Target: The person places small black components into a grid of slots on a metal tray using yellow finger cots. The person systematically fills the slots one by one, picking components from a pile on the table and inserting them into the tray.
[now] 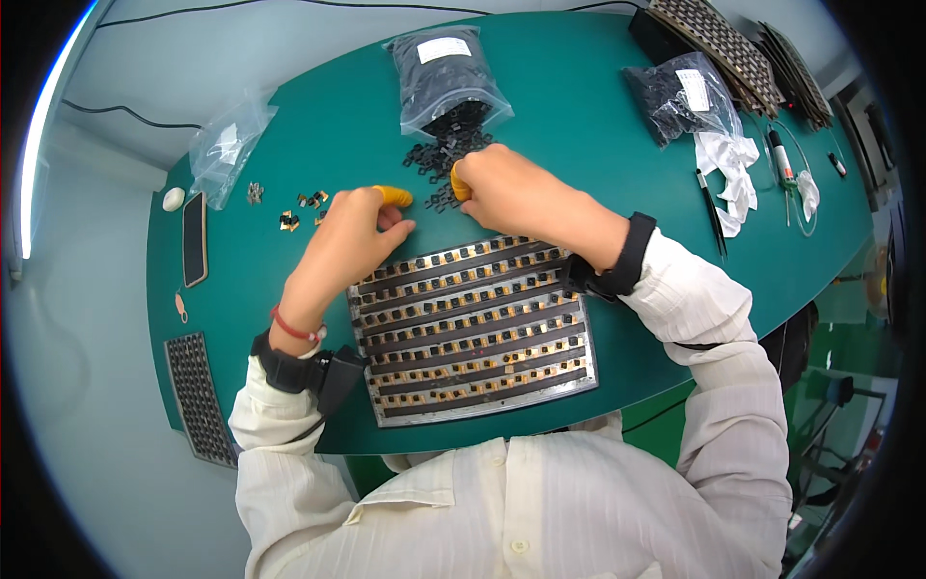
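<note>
My left hand [359, 228] hovers by the far left corner of a metal tray, its index finger in a yellow finger cot. Thumb and index finger are apart, with nothing visible between them. My right hand [516, 193] reaches to the right edge of a heap of small black plastic parts [446, 154]. Its fingers are closed, one in a yellow cot; what they hold, if anything, is hidden. Before me lies the tray [482, 391], with rows of small black and gold pieces between dark strips. The heap spills from an opened clear bag [439, 82].
Small black-and-gold parts [288, 221] lie left of my left hand. A phone [195, 239], an empty-looking plastic bag [227, 154] and a dark perforated tray [198, 396] are farther left. At right are another filled bag [680, 96], white tissue [728, 179], tweezers [712, 212] and stacked trays [719, 53].
</note>
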